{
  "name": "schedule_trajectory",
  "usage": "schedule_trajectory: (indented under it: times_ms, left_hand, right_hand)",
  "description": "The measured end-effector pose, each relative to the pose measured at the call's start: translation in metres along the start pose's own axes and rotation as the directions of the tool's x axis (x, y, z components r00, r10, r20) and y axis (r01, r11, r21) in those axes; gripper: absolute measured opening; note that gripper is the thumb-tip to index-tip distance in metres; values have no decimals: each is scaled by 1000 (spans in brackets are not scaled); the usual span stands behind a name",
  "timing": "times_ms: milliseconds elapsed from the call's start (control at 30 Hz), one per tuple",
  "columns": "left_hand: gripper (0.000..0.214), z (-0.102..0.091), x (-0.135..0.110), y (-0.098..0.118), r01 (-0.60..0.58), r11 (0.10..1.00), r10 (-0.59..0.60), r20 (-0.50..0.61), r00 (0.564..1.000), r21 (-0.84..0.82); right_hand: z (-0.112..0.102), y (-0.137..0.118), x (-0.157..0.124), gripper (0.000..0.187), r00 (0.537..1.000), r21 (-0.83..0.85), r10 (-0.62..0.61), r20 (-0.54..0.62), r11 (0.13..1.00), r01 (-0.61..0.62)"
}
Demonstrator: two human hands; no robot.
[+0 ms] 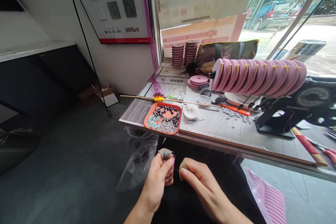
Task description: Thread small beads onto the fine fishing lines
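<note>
My left hand [160,175] is low in front of me, below the table edge, with thumb and taped forefinger pinched on a small dark metal piece [167,154]. My right hand [196,178] sits just to its right, thumb and taped forefinger pinched together on a thin line that runs towards the left hand; the line is too fine to make out well. Above both hands, on the table, stands an orange tray [147,116] with several small dark and silver parts. A row of pink foam discs [258,75] with yellow clips is mounted on a black stand.
On the table [136,110] lie a long thin stick with a yellow tuft [159,98], a small white dish of beads [204,100], orange-handled pliers [235,109], a white roll [190,111] and stacks of pink discs [185,53]. A clear plastic bag [140,159] hangs at the table's front.
</note>
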State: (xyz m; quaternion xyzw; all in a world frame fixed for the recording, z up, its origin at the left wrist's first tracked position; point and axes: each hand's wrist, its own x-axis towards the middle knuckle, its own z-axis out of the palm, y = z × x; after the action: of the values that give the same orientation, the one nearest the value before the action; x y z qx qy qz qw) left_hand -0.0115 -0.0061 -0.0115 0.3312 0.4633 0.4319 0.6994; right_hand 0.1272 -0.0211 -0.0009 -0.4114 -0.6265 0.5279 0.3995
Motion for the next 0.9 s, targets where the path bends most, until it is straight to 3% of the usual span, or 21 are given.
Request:
schedule_trajectory:
  times_ms: [367,567,833,900]
  left_hand:
    - [25,1,-3,3,24,1000,-24,31,999,2]
    - [27,2,-5,5,23,998,-23,0,1000,55]
    - [24,5,-6,11,-117,973,143,-117,983,199]
    - [19,3,-6,11,-153,956,186,-113,976,252]
  right_hand:
    - [1,7,3,36,999,-17,8,-32,1000,-8]
    - [0,15,5,33,985,-35,7,-173,999,-13]
    - [-1,15,2,32,979,-148,-33,-202,989,2]
    - [-1,14,3,24,978,-169,-54,-200,985,20]
